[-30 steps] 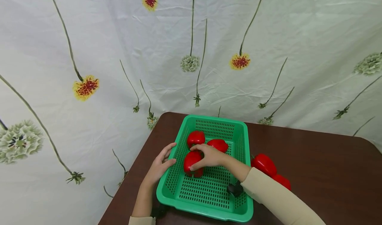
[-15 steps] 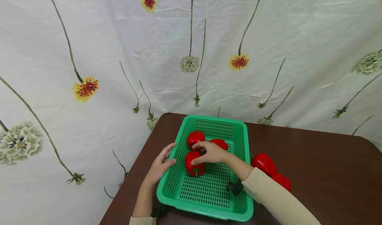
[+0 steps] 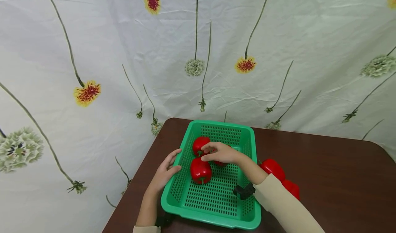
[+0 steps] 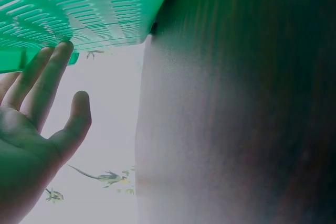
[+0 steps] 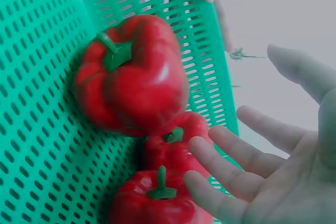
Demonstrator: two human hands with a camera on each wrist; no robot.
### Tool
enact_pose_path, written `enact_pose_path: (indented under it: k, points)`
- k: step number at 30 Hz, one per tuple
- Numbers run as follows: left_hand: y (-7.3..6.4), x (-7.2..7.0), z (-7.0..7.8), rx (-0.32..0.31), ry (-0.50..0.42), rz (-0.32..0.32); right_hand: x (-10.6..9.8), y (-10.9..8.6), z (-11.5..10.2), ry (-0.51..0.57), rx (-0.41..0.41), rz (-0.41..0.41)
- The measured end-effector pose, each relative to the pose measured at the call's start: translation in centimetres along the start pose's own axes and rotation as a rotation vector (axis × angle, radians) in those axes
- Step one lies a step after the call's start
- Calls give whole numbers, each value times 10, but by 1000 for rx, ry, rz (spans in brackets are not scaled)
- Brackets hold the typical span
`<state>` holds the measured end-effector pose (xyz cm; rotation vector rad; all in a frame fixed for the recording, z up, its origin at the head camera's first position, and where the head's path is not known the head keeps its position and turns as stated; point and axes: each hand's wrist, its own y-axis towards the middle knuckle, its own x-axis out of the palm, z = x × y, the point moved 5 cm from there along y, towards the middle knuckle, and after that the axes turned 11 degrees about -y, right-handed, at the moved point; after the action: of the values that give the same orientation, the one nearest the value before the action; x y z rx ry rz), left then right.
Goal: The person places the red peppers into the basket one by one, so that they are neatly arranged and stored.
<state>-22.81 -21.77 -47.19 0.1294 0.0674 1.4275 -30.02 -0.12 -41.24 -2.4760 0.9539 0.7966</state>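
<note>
Inside a green perforated plastic basket (image 3: 213, 222) lie three red bell peppers. The nearest bell pepper (image 3: 201, 173) rests at the left side with its green stem toward me. Another pepper (image 3: 200, 144) sits behind it, and the third is mostly hidden under my right hand (image 3: 224, 153). That hand hovers over the peppers, fingers spread and holding nothing; the right wrist view shows it apart from the large pepper (image 5: 139, 77). My left hand (image 3: 164, 174) lies along the basket's left rim, its straight fingertips against the wall in the left wrist view.
Two more red peppers (image 3: 272, 169) lie on the dark brown table (image 3: 328, 171) right of the basket, partly behind my right sleeve (image 3: 284, 198). A flower-printed white cloth (image 3: 173, 37) hangs behind the table and along its left side.
My right hand has let go of the nearest pepper and risen up and to the right. That pepper now lies with its stem turned toward me. The left hand stays at the rim.
</note>
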Motion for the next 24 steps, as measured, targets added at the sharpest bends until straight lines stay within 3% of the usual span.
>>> enact_pose_path:
  k: [7, 17, 24]
  points:
    - [0, 0, 1, 10, 5, 2, -10, -16, -2, 62, -14, 0]
    - [1, 3, 2, 17, 12, -18, -37, -59, -8, 90, -61, 48]
    - [0, 2, 1, 3, 26, -4, -53, -88, 8, 97, -61, 114]
